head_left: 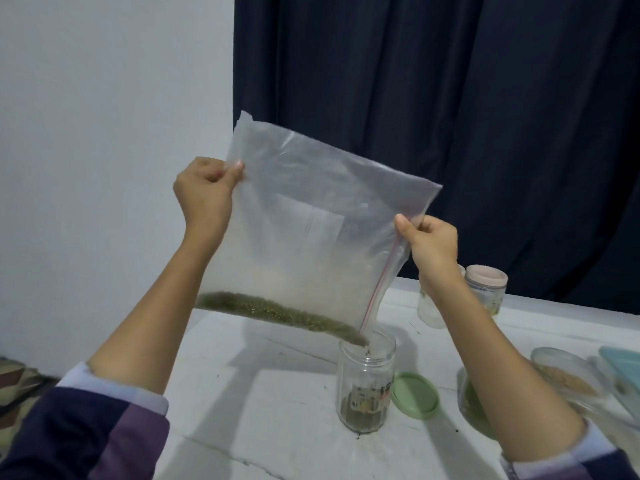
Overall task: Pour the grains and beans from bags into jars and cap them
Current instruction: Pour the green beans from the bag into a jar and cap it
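Two forearms in pushed-up dark and purple sleeves [86,420] reach up from the bottom edge, nearest the camera, and hold a large clear zip bag [311,230] in the air above the white bench [263,393]. The left hand [204,188] has a closed grip, thumb and curled fingers pinching the bag's upper left corner; the right hand [433,242] likewise pinches the edge by the red zip line. The bag hangs tilted, its lower right corner pointing down into the mouth of an open glass jar [365,382]. A band of green beans [277,311] lies along the bag's bottom fold and runs toward that corner; a shallow layer of them sits in the jar's base. A pale green lid [415,394] lies flat on the bench just right of the jar. Farther back stands a jar with a pink lid [486,278], and at the right another jar [568,379] holds tan grain. Dark curtains [450,98] hang behind.
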A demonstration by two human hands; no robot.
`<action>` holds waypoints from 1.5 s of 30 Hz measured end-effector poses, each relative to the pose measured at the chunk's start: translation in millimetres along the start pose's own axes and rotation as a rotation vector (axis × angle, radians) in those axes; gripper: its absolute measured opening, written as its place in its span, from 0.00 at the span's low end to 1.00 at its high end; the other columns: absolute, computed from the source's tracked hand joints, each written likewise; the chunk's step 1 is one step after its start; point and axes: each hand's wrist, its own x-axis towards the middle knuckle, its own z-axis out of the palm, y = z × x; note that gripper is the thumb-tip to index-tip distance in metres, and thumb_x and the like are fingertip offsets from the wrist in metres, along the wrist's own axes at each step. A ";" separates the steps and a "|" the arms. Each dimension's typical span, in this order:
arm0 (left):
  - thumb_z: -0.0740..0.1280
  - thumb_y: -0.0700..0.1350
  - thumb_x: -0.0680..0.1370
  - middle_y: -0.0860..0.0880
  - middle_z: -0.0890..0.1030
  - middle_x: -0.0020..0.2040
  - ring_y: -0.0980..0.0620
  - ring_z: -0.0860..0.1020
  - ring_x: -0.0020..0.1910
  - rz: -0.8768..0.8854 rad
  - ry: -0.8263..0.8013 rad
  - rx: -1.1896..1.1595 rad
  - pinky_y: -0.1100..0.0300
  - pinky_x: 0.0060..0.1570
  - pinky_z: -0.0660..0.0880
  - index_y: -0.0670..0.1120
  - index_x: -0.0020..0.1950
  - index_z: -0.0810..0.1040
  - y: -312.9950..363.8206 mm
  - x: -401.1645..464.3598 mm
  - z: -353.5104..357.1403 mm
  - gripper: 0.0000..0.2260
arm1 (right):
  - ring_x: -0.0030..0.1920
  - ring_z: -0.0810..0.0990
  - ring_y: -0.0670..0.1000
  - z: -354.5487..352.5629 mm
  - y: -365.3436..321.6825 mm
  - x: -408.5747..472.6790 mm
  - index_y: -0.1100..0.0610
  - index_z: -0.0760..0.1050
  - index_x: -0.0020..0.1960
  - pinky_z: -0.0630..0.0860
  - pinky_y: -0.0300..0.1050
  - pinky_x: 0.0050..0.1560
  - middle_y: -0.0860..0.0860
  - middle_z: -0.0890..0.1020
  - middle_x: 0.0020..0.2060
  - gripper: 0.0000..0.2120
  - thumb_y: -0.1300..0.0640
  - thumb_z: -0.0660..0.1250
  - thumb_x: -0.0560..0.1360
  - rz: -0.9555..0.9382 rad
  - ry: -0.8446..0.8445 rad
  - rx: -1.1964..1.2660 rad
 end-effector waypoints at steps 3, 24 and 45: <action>0.71 0.45 0.74 0.56 0.76 0.39 0.61 0.76 0.39 0.007 -0.055 0.012 0.67 0.46 0.73 0.41 0.42 0.83 2.8 0.4 1.4 0.08 | 0.34 0.76 0.47 1.2 -0.3 1.2 0.63 0.74 0.36 0.76 0.35 0.36 0.52 0.78 0.33 0.13 0.58 0.68 0.77 -0.004 -0.024 -0.006; 0.71 0.46 0.75 0.53 0.78 0.42 0.58 0.77 0.41 -0.006 -0.042 0.014 0.64 0.48 0.74 0.40 0.41 0.83 3.6 -1.5 -0.1 0.09 | 0.36 0.77 0.49 6.7 0.2 1.3 0.62 0.75 0.38 0.76 0.37 0.37 0.52 0.79 0.34 0.11 0.57 0.68 0.77 0.029 -0.017 -0.039; 0.71 0.45 0.75 0.53 0.77 0.41 0.62 0.75 0.39 0.009 -0.010 0.025 0.69 0.46 0.72 0.38 0.42 0.83 4.5 -4.2 1.2 0.10 | 0.38 0.76 0.51 5.1 2.1 5.1 0.66 0.76 0.40 0.75 0.40 0.41 0.56 0.78 0.35 0.12 0.57 0.68 0.76 0.046 0.030 -0.054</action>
